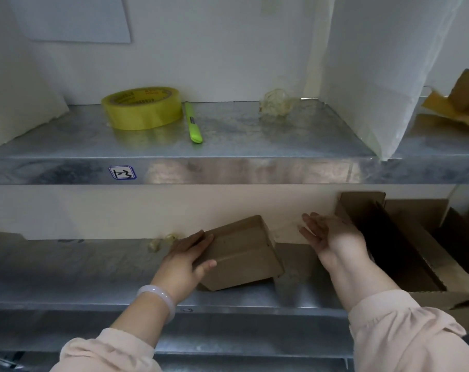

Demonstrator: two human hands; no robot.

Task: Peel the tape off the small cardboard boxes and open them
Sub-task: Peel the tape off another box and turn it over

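Observation:
A small closed cardboard box (244, 253) sits tilted on the lower metal shelf (80, 267). My left hand (186, 260) holds its left edge, fingers over the top and thumb on the near side. To the right of the box, my right hand (332, 237) hovers with fingers spread and straight, palm turned left. A faint strip of clear tape (289, 224) seems to stretch from those fingers toward the box; whether it is stuck to them I cannot tell. Just left of the box lies a crumpled wad of peeled tape (161, 241).
A large open carton (405, 237) with dividers fills the lower shelf's right side. On the upper shelf (228, 146) are a yellow tape roll (142, 107), a green marker (193, 122), a tape wad (276, 102), a white bag (383, 76) and torn cardboard (459, 100).

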